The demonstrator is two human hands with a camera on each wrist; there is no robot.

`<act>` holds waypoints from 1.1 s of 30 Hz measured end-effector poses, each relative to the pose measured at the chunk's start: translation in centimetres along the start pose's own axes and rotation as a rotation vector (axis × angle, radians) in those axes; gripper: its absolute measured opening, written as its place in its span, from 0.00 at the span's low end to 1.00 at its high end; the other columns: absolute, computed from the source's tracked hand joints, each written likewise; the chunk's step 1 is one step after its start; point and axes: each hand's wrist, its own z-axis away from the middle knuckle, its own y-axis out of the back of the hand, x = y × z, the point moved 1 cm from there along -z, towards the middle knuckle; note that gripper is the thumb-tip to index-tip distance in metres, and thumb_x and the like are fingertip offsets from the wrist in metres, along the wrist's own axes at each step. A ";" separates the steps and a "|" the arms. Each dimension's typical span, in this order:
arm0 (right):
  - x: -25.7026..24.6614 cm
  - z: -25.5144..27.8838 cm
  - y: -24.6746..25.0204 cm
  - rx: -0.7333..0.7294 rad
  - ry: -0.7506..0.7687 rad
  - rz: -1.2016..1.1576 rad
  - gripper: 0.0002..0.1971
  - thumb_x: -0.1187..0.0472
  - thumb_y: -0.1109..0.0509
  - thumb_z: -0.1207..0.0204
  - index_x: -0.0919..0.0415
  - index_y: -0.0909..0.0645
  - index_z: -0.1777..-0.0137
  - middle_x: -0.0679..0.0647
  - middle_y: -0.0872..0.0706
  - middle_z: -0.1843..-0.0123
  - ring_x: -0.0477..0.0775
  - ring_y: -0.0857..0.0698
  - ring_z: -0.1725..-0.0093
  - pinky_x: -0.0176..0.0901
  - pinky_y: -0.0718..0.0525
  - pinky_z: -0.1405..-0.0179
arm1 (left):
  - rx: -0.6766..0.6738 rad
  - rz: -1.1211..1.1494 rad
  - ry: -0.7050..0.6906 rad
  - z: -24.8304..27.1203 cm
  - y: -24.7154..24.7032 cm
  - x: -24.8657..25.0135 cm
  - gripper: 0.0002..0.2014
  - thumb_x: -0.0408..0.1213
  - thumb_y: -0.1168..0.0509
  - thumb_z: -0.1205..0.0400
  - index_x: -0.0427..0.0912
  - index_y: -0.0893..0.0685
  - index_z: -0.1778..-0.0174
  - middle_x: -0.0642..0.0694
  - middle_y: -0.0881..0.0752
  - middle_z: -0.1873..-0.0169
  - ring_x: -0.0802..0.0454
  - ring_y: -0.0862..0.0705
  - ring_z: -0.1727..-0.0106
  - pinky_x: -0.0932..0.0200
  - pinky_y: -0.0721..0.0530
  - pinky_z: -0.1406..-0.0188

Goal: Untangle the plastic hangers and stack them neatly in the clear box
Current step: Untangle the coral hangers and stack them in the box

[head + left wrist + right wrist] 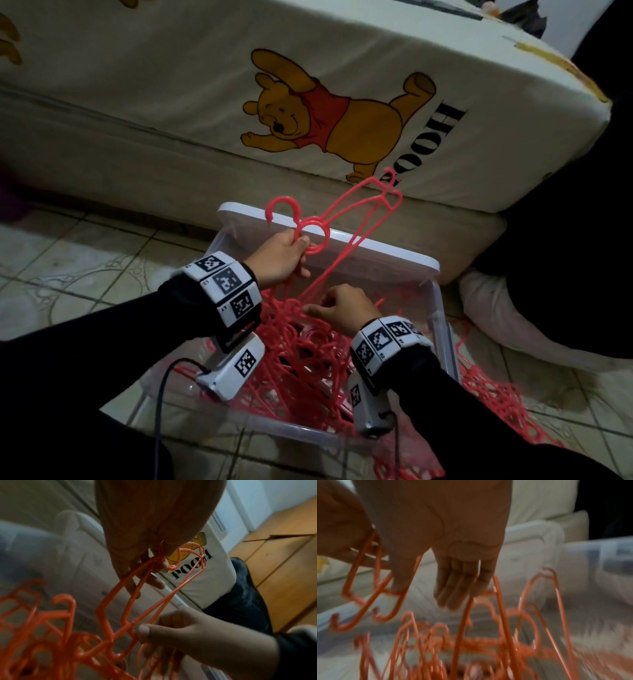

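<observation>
Pink plastic hangers [305, 370] lie in a tangled pile in the clear box [442, 329] on the floor. My left hand [284, 255] is raised above the box and grips two or three hangers [346, 219] by their hooks, so their frames slant up to the right. In the left wrist view these hangers [130, 582] run down from the left hand's fingers [154, 584]. Lower down, my right hand [337, 305] pinches a bar of the lifted hangers [133, 627] with its thumb [144, 628]. The right wrist view is blurred; its fingers [455, 582] hang over the pile.
The box's white lid [376, 253] leans behind the box against a mattress [205, 102] with a bear print. More pink hangers [493, 397] lie on the tiled floor [68, 260] right of the box, partly on a pink bag [411, 459]. A pale cushion [507, 308] lies further right.
</observation>
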 end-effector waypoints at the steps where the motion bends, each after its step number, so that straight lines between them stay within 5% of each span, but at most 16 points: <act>1: -0.2 0.2 0.7 -0.038 0.004 0.055 0.18 0.41 0.28 0.28 0.54 0.21 0.69 0.50 0.15 0.65 0.53 0.15 0.59 0.42 0.21 0.61 | 0.008 -0.096 -0.040 -0.2 0.5 0.2 0.11 0.39 0.50 0.11 0.38 0.25 0.48 0.46 0.24 0.66 0.45 0.16 0.65 0.55 0.19 0.63; 3: -0.6 0.9 2.3 -0.067 0.014 0.181 0.16 0.42 0.29 0.27 0.56 0.16 0.61 0.53 0.12 0.57 0.55 0.14 0.53 0.44 0.19 0.56 | 0.051 -0.367 -0.124 -0.5 1.6 0.3 0.12 0.41 0.48 0.12 0.38 0.23 0.45 0.42 0.18 0.60 0.39 0.14 0.54 0.51 0.21 0.53; 5: -0.7 1.9 4.2 -0.019 0.044 0.287 0.16 0.43 0.30 0.26 0.56 0.15 0.56 0.55 0.11 0.52 0.57 0.14 0.50 0.46 0.18 0.53 | 0.112 -0.686 -0.207 -0.7 2.5 0.4 0.13 0.42 0.47 0.13 0.39 0.21 0.44 0.37 0.15 0.50 0.37 0.18 0.44 0.55 0.29 0.56; 8: -1.2 3.3 6.9 0.247 0.132 0.320 0.10 0.47 0.33 0.24 0.54 0.17 0.54 0.53 0.12 0.53 0.57 0.15 0.50 0.46 0.18 0.55 | 0.087 -0.988 -0.280 -0.6 3.0 0.1 0.12 0.45 0.47 0.14 0.43 0.22 0.50 0.37 0.15 0.46 0.37 0.19 0.45 0.52 0.28 0.55; 11: -1.6 4.0 8.3 0.526 0.257 0.260 0.09 0.52 0.32 0.24 0.53 0.21 0.47 0.49 0.16 0.48 0.52 0.19 0.47 0.41 0.26 0.58 | 0.035 -1.009 -0.256 -0.1 2.7 -0.3 0.13 0.48 0.48 0.14 0.46 0.24 0.56 0.40 0.15 0.49 0.39 0.18 0.47 0.49 0.23 0.51; 15: -1.7 3.7 7.0 0.404 0.318 0.561 0.13 0.54 0.38 0.21 0.54 0.26 0.38 0.52 0.19 0.41 0.57 0.22 0.40 0.49 0.27 0.47 | -0.008 -0.924 -0.245 0.2 1.9 -0.2 0.14 0.48 0.48 0.14 0.46 0.22 0.55 0.40 0.14 0.50 0.40 0.18 0.49 0.49 0.22 0.52; 19: -1.3 3.1 6.3 0.402 0.320 0.650 0.10 0.63 0.42 0.18 0.55 0.27 0.40 0.54 0.14 0.47 0.60 0.15 0.47 0.47 0.31 0.62 | -0.030 -0.890 -0.222 0.0 1.7 -0.1 0.14 0.50 0.47 0.14 0.46 0.20 0.50 0.41 0.14 0.48 0.39 0.18 0.45 0.47 0.21 0.46; 25: -0.6 2.4 6.6 0.395 0.287 0.459 0.10 0.58 0.39 0.18 0.55 0.26 0.39 0.54 0.14 0.46 0.60 0.15 0.47 0.47 0.24 0.58 | 0.099 -1.147 -0.323 0.1 1.7 -0.1 0.15 0.50 0.52 0.13 0.45 0.25 0.44 0.39 0.15 0.48 0.37 0.18 0.47 0.49 0.26 0.57; 29: 1.8 1.8 7.9 0.427 0.100 0.236 0.18 0.52 0.34 0.21 0.57 0.29 0.35 0.56 0.15 0.42 0.60 0.17 0.41 0.46 0.25 0.51 | 0.156 -1.140 -0.284 -0.5 3.3 0.1 0.16 0.45 0.53 0.13 0.40 0.25 0.42 0.35 0.16 0.45 0.34 0.18 0.46 0.46 0.23 0.52; 33: 4.0 1.2 5.9 0.077 -0.092 0.183 0.31 0.48 0.26 0.28 0.61 0.34 0.32 0.61 0.16 0.39 0.60 0.17 0.39 0.48 0.20 0.41 | 0.228 -1.156 -0.267 -0.7 4.9 0.3 0.18 0.46 0.54 0.12 0.39 0.24 0.41 0.35 0.15 0.45 0.34 0.19 0.43 0.45 0.22 0.48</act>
